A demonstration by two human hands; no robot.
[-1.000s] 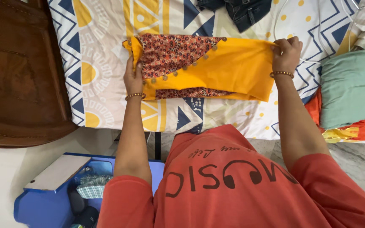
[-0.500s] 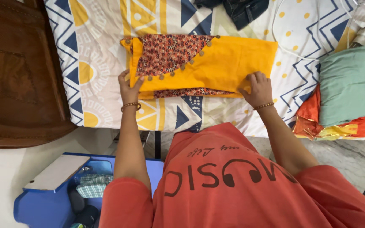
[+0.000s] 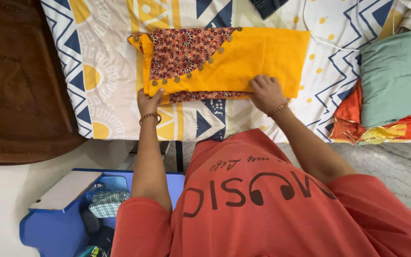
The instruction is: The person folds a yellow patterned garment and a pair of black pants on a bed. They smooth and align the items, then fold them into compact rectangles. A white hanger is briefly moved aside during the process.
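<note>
On the bed (image 3: pixel 110 119), spread with a patterned sheet, a yellow garment (image 3: pixel 258 59) with a red printed panel lies folded into a long strip near the front edge. Both hands work along its near edge. The left hand (image 3: pixel 148 101) sits at the left corner, its fingers curled and pinched on the lower layers of cloth there. The right hand (image 3: pixel 266 93) rests just right of the middle, palm down, its fingers together and tucked at the hem; whether they pinch the cloth or only press it, I cannot tell.

Judging from the grip, the step in hand looks like lifting or tidying this near edge for another fold. To do it well, both hands should catch all the layers at once, keep the edge taut between them and move together, so the strip stays square and the button row does not bunch.

A green folded cloth (image 3: pixel 393 76) on an orange-red one (image 3: pixel 353 126) lies well apart to the right.
</note>
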